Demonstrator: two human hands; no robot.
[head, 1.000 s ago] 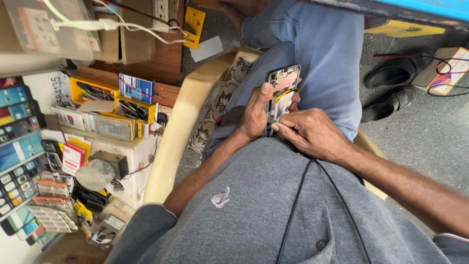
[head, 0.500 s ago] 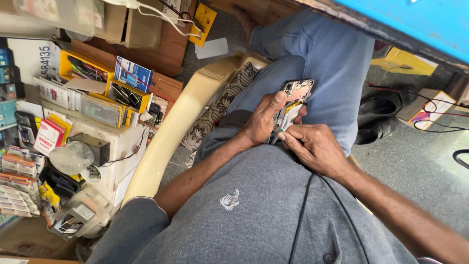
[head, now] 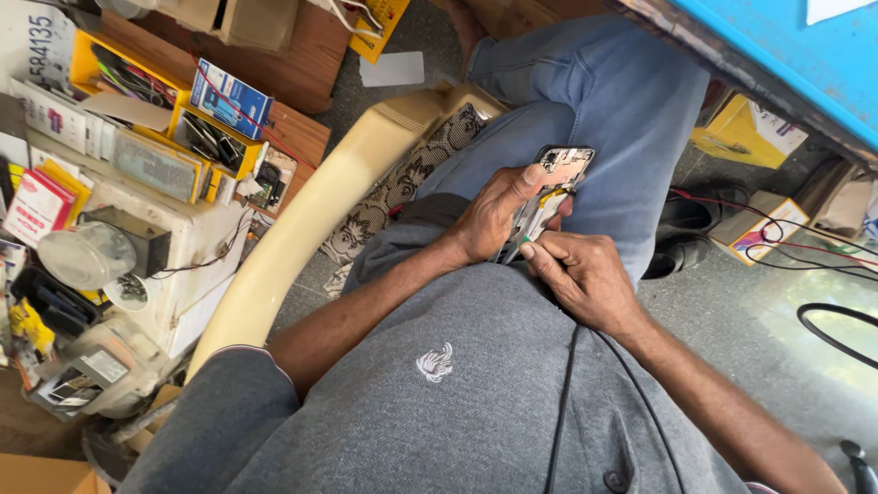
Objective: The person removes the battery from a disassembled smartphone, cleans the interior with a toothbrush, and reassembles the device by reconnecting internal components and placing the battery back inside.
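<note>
Cluttered shelves of boxed phone parts point(head: 137, 137) sit well beyond the left hand point(head: 489, 220), with grey floor past the right. That left hand is clamped around an opened smartphone point(head: 553, 187) above the blue-jeaned thigh point(head: 594, 101), thumb along its upper edge. Just below it, the right hand point(head: 581, 274) pinches a small green-tipped tool point(head: 519, 243) against the phone's lower end. Compared with half a second ago, both hands keep their grips; only the view has shifted.

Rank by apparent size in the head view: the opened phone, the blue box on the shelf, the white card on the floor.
1. Opened phone, held by both hands, though it is nearest the camera.
2. Blue box and white card look alike; I can't rank them.
</note>
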